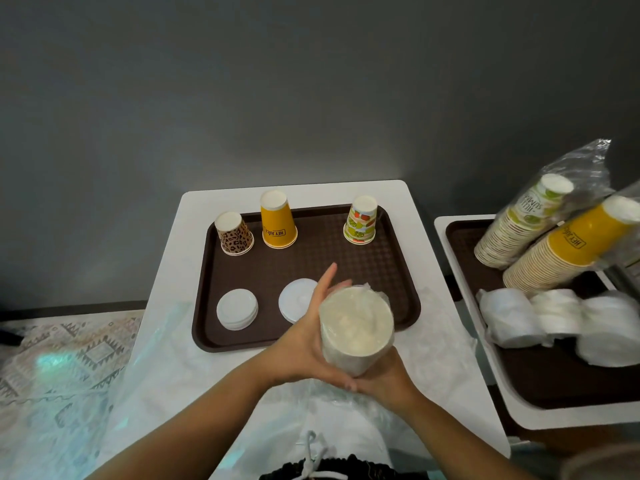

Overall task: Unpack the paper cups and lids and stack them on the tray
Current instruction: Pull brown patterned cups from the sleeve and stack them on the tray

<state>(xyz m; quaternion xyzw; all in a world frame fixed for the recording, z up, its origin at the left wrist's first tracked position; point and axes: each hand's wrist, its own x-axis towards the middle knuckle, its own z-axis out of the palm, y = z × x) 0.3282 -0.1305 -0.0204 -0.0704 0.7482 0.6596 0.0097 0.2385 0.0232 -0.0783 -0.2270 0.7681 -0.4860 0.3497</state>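
- The white desk [166, 271] in front of the person carries a brown tray [311, 268]; a second white desk [485, 358] stands just beside it on the right with its own brown tray [554, 382]
- A sheet of clear plastic wrap [86, 393] lies crumpled over the near left part of the first desk and spills toward a patterned rug [52, 348]
- On the right tray two long sleeves of nested paper cups lean tilted, both partly in clear bags: a white-and-green sleeve of cups [519, 223] behind, a yellow sleeve of cups [568, 247] in front and touching it
- Before those sleeves lie three wrapped packs of white lids [561, 317] side by side on their sides
- A wrapped stack of lids [356, 327], in clear film, is held above the near right part of the first tray, its flat end toward the camera; it hides part of the tray behind
- The left hand [304, 344] presses the stack's left side, fingers straight and pointing away, thumb curled under the pack's base
- The right hand [384, 375] cups the stack from below, fingers curled round its base
- Along the tray's far edge stand three cups upside down, apart from each other: a yellow cup [278, 221], a leopard-print cup [234, 235] on its left, a fruit-print cup [361, 221] well to the right
- Nearer lie two low piles of unwrapped lids: the left lid pile [237, 309] in full view, the middle lid pile [296, 303] partly covered by the left hand
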